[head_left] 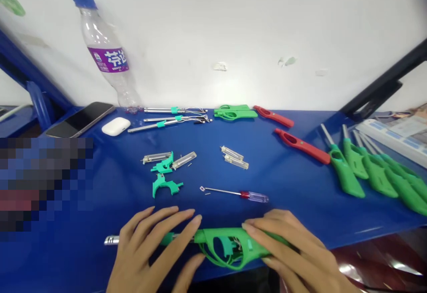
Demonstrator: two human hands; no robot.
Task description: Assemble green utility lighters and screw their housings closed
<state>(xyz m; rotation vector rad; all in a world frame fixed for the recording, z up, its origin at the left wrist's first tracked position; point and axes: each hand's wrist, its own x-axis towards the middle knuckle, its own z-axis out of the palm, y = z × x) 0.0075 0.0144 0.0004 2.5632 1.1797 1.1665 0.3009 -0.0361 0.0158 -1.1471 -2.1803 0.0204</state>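
Note:
A green long-necked lighter (pixel 230 244) lies across the front edge of the table, its metal tube (pixel 111 240) pointing left. My right hand (pixel 293 248) is closed around the handle end. My left hand (pixel 156 248) spans the tube side, fingers over the tube and thumb by the lighter's lower front edge. Inside the trigger opening, a teal trigger piece (pixel 228 245) and thin wires show. Just beyond my hands lies a screwdriver (pixel 255 196) with a clear and red handle. Two teal plastic pieces (pixel 163 184) sit past my left hand.
Clear fuel tanks (pixel 185 160), metal tubes with wires (pixel 160 125), green shell halves (pixel 235 113) and red shells (pixel 303 146) lie farther back. Several green lighters (pixel 347 173) are at right. At left are a bottle (pixel 106 39), a phone (pixel 82 118) and a white case (pixel 115 126).

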